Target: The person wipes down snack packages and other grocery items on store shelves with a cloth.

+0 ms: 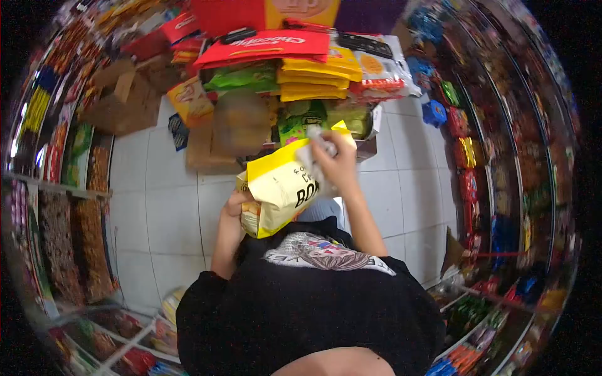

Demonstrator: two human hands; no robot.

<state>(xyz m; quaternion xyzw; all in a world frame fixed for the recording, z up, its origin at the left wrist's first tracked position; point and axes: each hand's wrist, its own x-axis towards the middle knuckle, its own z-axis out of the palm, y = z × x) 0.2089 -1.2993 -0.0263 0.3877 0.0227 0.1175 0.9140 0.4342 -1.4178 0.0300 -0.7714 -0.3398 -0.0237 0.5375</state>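
Observation:
A pale yellow snack bag (273, 188) with dark lettering, partly reading "BON", is held tilted in front of my body. My left hand (236, 204) grips its left lower edge, fingers partly hidden behind it. At the bag's upper right, my right hand (339, 164) is closed around a crumpled white cloth or tissue (305, 155), which appears to lie against the bag's face. Motion blurs the cloth and the right fingers.
Ahead, a cardboard box (204, 147) holds packets. Behind it are red packs (269, 47), stacked yellow packs (313, 80) and a black remote-like object (364, 45). Stocked shelves (467, 150) line both sides. Another open carton (122, 103) stands at left on the tiled floor (169, 213).

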